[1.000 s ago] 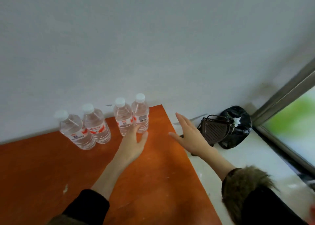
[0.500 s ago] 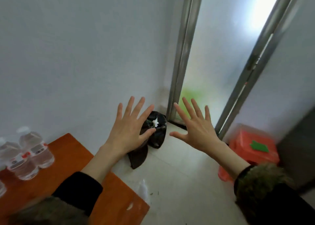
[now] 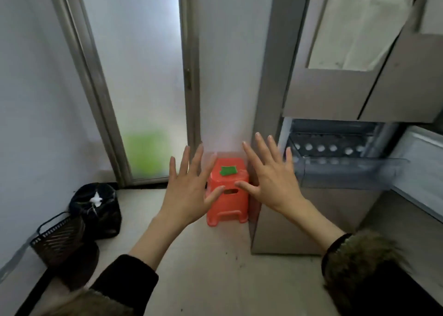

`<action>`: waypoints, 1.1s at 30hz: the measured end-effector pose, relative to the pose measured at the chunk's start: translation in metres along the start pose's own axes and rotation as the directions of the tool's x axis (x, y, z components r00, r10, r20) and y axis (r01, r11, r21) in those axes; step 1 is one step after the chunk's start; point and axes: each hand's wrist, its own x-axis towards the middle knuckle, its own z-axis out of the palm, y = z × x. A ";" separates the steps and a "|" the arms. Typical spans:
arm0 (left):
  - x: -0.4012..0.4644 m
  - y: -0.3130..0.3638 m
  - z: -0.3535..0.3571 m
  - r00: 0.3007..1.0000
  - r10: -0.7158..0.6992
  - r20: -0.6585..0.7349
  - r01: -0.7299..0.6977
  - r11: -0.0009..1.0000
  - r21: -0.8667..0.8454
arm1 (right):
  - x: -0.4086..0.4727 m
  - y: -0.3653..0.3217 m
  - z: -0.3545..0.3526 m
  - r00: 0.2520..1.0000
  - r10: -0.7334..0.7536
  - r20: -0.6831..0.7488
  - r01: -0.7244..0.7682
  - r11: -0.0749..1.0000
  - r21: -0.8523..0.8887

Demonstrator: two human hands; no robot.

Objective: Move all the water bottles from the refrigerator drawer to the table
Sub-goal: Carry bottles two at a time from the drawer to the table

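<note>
What changed: a second ago the view showed four bottles standing on the orange table; now the table is gone from view and the person has turned to face the fridge.
Basket and bag: a brown basket point(image 3: 58, 237) and a black bag point(image 3: 96, 208) sit on the floor at the far left, touching each other.
Left hand: the left hand point(image 3: 189, 191) is up in the air, fingers spread wide, holding nothing.
Stool: a small orange stool point(image 3: 227, 193) stands on the floor behind and between the two hands, just beside the fridge.
Right hand: the right hand point(image 3: 273, 179) is also spread wide and empty, close to the drawer's left end.
Drawer: the clear refrigerator drawer point(image 3: 347, 172) is pulled out, and white bottle caps point(image 3: 333, 148) show in a row inside.
What it means: more water bottles are waiting there, so the job looks only partly done; grabbing more seems to be next.
</note>
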 end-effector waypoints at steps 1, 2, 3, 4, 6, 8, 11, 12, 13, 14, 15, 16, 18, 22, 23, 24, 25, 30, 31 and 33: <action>0.012 0.016 0.011 0.999 0.032 0.012 -0.032 0.999 -0.004 | -0.003 0.019 0.001 0.999 0.039 0.015 -0.039 0.999 -0.008; 0.025 0.030 0.023 0.998 0.059 0.018 -0.059 0.998 -0.011 | -0.005 0.038 0.004 0.997 0.074 0.027 -0.074 0.997 -0.017; 0.038 0.043 0.033 0.996 0.083 0.026 -0.082 0.996 -0.022 | -0.006 0.056 0.008 0.994 0.106 0.034 -0.105 0.994 -0.028; 0.052 0.054 0.042 0.994 0.102 0.026 -0.102 0.994 -0.035 | -0.006 0.075 0.012 0.990 0.134 0.035 -0.133 0.990 -0.040; 0.081 0.075 0.063 0.991 0.133 0.020 -0.132 0.989 -0.059 | -0.003 0.111 0.021 0.982 0.184 0.043 -0.181 0.981 -0.066; 0.110 0.095 0.084 0.987 0.156 0.030 -0.153 0.985 -0.074 | 0.003 0.147 0.033 0.972 0.228 0.061 -0.222 0.971 -0.092; 0.156 0.122 0.120 0.982 0.180 0.049 -0.174 0.979 -0.103 | 0.018 0.198 0.053 0.954 0.286 0.085 -0.274 0.952 -0.134; 0.171 0.131 0.131 0.980 0.186 0.068 -0.178 0.978 -0.105 | 0.025 0.214 0.060 0.947 0.307 0.095 -0.293 0.946 -0.138; 0.185 0.139 0.142 0.977 0.194 0.087 -0.184 0.977 -0.107 | 0.031 0.230 0.065 0.940 0.323 0.108 -0.306 0.941 -0.144; 0.198 0.147 0.152 0.974 0.204 0.102 -0.193 0.975 -0.107 | 0.037 0.245 0.071 0.934 0.332 0.128 -0.313 0.938 -0.152; 0.210 0.154 0.162 0.969 0.217 0.115 -0.205 0.973 -0.105 | 0.043 0.258 0.077 0.930 0.338 0.146 -0.316 0.936 -0.156; 0.222 0.162 0.171 0.965 0.230 0.125 -0.217 0.970 -0.107 | 0.049 0.270 0.082 0.926 0.344 0.155 -0.321 0.935 -0.152; 0.246 0.180 0.188 0.961 0.238 0.140 -0.220 0.966 -0.133 | 0.060 0.296 0.092 0.919 0.360 0.162 -0.340 0.930 -0.141; 0.282 0.212 0.214 0.939 0.274 0.205 -0.241 0.955 -0.173 | 0.072 0.341 0.117 0.895 0.390 0.217 -0.363 0.919 -0.153; 0.290 0.218 0.220 0.935 0.283 0.214 -0.247 0.952 -0.182 | 0.074 0.352 0.124 0.888 0.398 0.229 -0.372 0.916 -0.150; 0.299 0.225 0.227 0.933 0.283 0.223 -0.242 0.951 -0.195 | 0.077 0.364 0.131 0.882 0.405 0.242 -0.381 0.914 -0.143; 0.308 0.232 0.235 0.932 0.278 0.234 -0.233 0.951 -0.203 | 0.080 0.376 0.137 0.876 0.407 0.257 -0.385 0.913 -0.135; 0.357 0.267 0.275 0.930 0.202 0.305 -0.125 0.959 -0.256 | 0.109 0.438 0.170 0.872 0.363 0.328 -0.370 0.928 -0.043; 0.366 0.274 0.285 0.936 0.179 0.304 -0.091 0.955 -0.283 | 0.116 0.450 0.177 0.876 0.342 0.339 -0.361 0.932 -0.007; 0.382 0.289 0.303 0.951 0.112 0.287 -0.002 0.934 -0.358 | 0.128 0.472 0.192 0.880 0.307 0.362 -0.352 0.934 0.064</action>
